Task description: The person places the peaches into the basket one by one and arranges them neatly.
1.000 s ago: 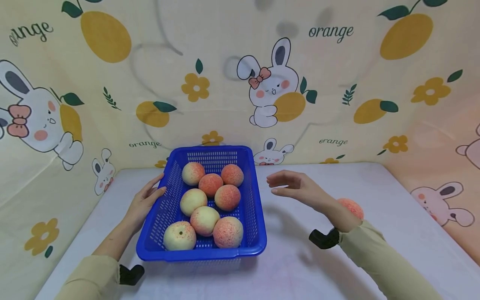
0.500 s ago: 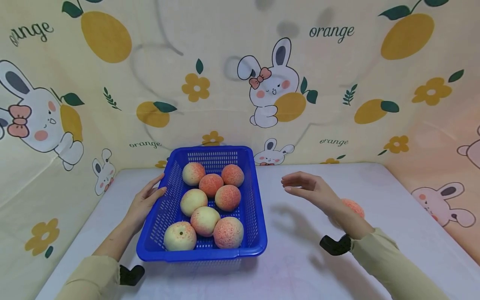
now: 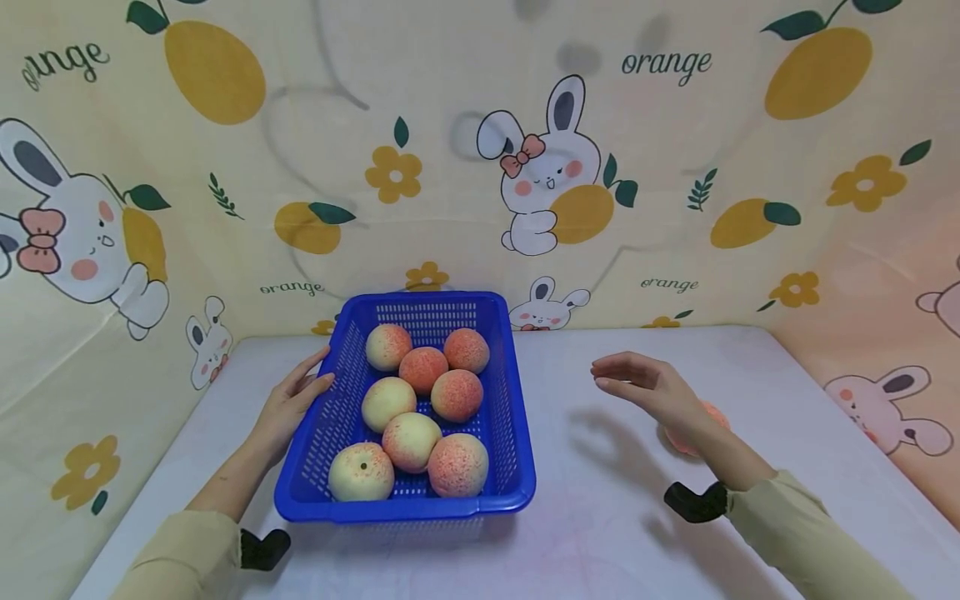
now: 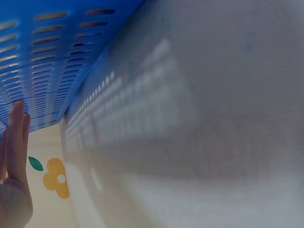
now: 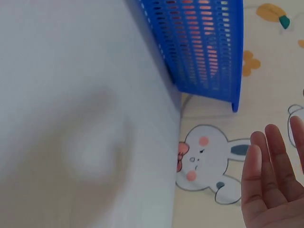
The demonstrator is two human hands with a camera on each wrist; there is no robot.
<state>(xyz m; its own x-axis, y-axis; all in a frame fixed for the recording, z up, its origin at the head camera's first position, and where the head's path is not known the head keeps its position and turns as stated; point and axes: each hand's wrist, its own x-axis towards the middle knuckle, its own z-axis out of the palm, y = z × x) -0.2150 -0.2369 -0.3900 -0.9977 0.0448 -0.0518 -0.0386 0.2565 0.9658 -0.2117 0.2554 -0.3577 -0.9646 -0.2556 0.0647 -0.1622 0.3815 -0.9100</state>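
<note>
A blue plastic basket [image 3: 522, 433] stands on the table at centre-left in the head view, with several pink and yellow peaches [image 3: 412, 442] inside. My left hand [image 3: 288, 408] holds its left rim, thumb over the edge. In the left wrist view the fingers [image 4: 17, 137] lie along the outer wall. My right hand [image 3: 648, 386] hovers right of the basket with relaxed fingers and holds nothing; the right wrist view shows these fingers [image 5: 278, 166] apart from the basket. One more peach [image 3: 716, 412] lies on the table, partly hidden behind the right wrist.
A white-covered table [image 3: 570, 533] lies under everything. Behind and beside it hangs a cloth backdrop [image 3: 442, 75] printed with rabbits, oranges and flowers. Black bands are on both wrists.
My right hand has moved to the right, away from the basket, and its wrist now covers a different part of the loose peach. The left hand and the basket have stayed put.
</note>
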